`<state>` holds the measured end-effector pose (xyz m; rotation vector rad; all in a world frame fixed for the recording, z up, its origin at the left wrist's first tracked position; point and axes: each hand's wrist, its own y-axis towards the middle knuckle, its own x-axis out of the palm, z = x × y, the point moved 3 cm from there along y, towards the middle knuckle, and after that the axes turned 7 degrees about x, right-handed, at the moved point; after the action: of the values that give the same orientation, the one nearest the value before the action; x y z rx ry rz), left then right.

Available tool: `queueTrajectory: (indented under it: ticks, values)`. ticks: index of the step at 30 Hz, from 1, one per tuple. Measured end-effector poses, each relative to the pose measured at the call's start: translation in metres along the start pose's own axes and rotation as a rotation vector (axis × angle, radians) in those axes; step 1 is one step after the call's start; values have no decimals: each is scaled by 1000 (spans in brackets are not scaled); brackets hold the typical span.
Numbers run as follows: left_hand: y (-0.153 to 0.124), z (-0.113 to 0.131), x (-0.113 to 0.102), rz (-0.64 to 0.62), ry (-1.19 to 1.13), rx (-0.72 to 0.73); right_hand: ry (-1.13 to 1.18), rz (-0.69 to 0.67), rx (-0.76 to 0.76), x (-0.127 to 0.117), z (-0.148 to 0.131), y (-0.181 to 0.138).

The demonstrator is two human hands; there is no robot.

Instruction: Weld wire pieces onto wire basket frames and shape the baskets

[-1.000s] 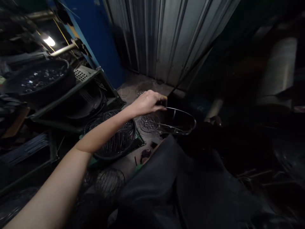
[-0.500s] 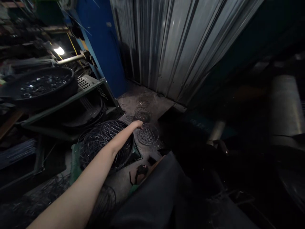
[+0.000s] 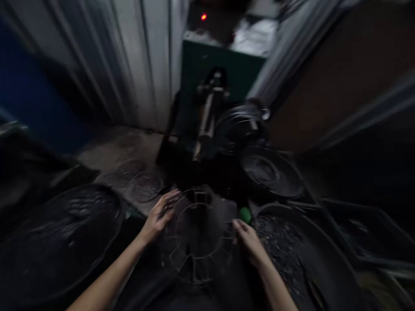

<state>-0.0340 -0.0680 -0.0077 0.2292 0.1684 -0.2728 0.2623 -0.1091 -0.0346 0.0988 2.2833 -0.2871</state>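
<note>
The picture is dark and smeared by motion. A round wire frame (image 3: 197, 235) with rings and spokes lies low in the middle, over my lap. My left hand (image 3: 160, 216) rests on its left rim with the fingers bent around the wire. On the frame's right rim my right hand (image 3: 247, 239) grips the wire. A small green knob (image 3: 245, 214) shows just above my right hand.
A dark machine (image 3: 210, 116) with a green cabinet (image 3: 223, 73) stands ahead. Black tubs sit at left (image 3: 61, 229), at right (image 3: 292, 246) and behind (image 3: 269, 172). Flat wire discs (image 3: 142, 183) lie on the floor near the corrugated metal wall (image 3: 129, 60).
The view has swung right from the shelves to the machine. My left hand came back from the floor discs, and both hands now hold a wire frame over my lap.
</note>
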Motion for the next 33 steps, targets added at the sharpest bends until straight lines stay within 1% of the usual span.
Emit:
queueTrajectory:
  ticks: [1,2,3,4,6,7,8,9,10,11,12,13,14,15,18,19,21,24,27,29,31,33]
  values:
    - [1,-15,1,49,107,-63,0,80,27,-16,7,10]
    - [2,-28,4,48,211,-90,4,167,32,-33,7,25]
    - [4,-38,8,16,260,-94,6,264,9,-54,1,45]
    - [5,-46,13,-16,279,-89,-1,370,-36,-77,-12,68]
    - [6,-52,21,-66,294,-52,-66,594,-162,-129,-49,115]
    - [6,-52,24,-84,301,-26,-132,682,-187,-156,-66,138]
    - [6,-50,28,-90,317,0,-215,734,-175,-180,-77,159]
    - [6,-49,30,-95,340,24,-310,754,-116,-201,-81,179]
    - [6,-48,32,-92,361,40,-404,760,12,-218,-76,197]
    - [6,-48,33,-79,378,48,-504,712,168,-229,-63,210]
    - [6,-49,33,-56,389,55,-581,637,308,-234,-43,220]
    - [6,-50,32,-28,395,63,-627,559,414,-232,-21,226]
    - [7,-52,31,-2,396,77,-657,469,491,-226,4,230]
    - [7,-54,30,21,393,95,-670,382,537,-215,28,233]
    - [7,-58,27,63,398,156,-687,138,602,-171,89,247]
    - [8,-59,27,68,405,162,-692,68,614,-156,103,255]
    - [11,-62,27,75,423,130,-704,-41,625,-134,122,272]
    - [18,-68,27,78,440,21,-728,-119,617,-117,135,295]
    - [24,-71,28,73,436,-22,-743,-136,584,-119,137,309]
    - [24,-70,30,58,443,-15,-737,-124,554,-124,135,317]
    - [23,-69,31,51,454,-15,-718,-83,500,-127,127,327]
    - [22,-68,28,52,456,-41,-685,-46,428,-123,116,341]
